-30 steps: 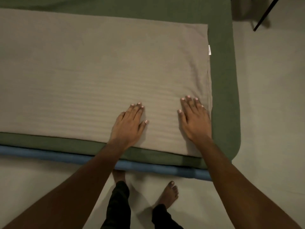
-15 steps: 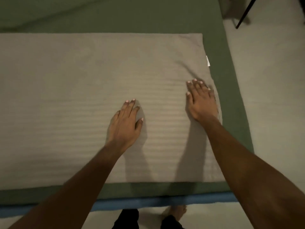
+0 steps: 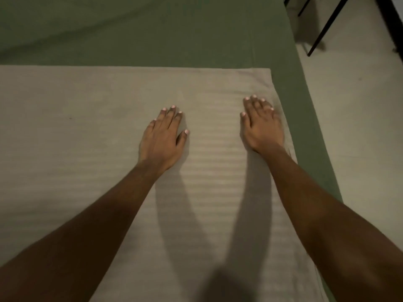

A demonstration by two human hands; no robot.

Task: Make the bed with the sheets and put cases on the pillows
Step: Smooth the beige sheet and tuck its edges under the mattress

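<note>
Left hand: palm down on the beige striped sheet. The fingers are straight and close together and the thumb is set slightly apart. It presses flat on the cloth and grips nothing.

Right hand: palm down on the same sheet, just inside its right edge and near its far right corner. The fingers are straight and side by side and hold nothing.

The two hands lie apart, with a strip of bare sheet between them. Both forearms reach over the sheet from the near side.

The beige striped sheet lies flat on top of the green sheet, which shows beyond its far edge and along its right edge.

To the right of the bed is pale floor. Thin black legs stand on it at the upper right.
</note>
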